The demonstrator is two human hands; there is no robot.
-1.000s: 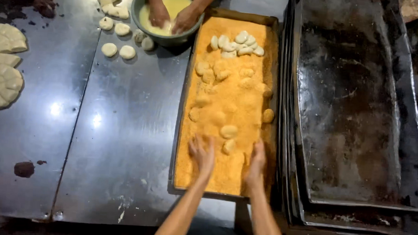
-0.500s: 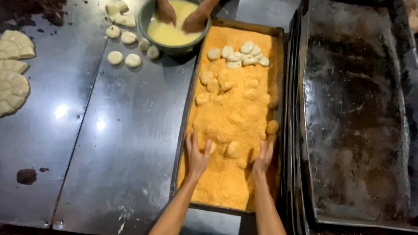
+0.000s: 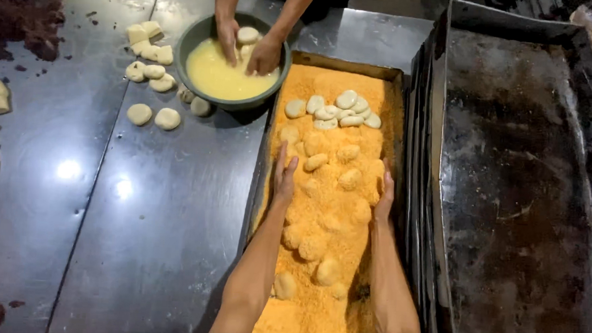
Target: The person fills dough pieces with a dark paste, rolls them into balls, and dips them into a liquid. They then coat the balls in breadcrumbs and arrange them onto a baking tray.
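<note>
A steel table (image 3: 127,232) fills the left and centre of the frame, and a stack of dark, empty baking trays (image 3: 514,196) fills the right. Between them lies a long tray (image 3: 344,61) of orange crumbs (image 3: 323,301), running from the upper centre to the bottom edge. At the upper centre a bowl (image 3: 202,36) of yellow batter stands touching the tray's far corner, and a co-worker's hands (image 3: 248,48) are in it. Dough pieces (image 3: 341,112), pale at the far end and crumb-coated nearer, lie on the crumbs; more pale pieces (image 3: 153,117) sit on the table at the upper left. The left hand (image 3: 284,176) and right hand (image 3: 384,194) rest in the crumbs at the tray's two sides, fingers straight and close together, gripping nothing, the coated pieces between them.
</note>
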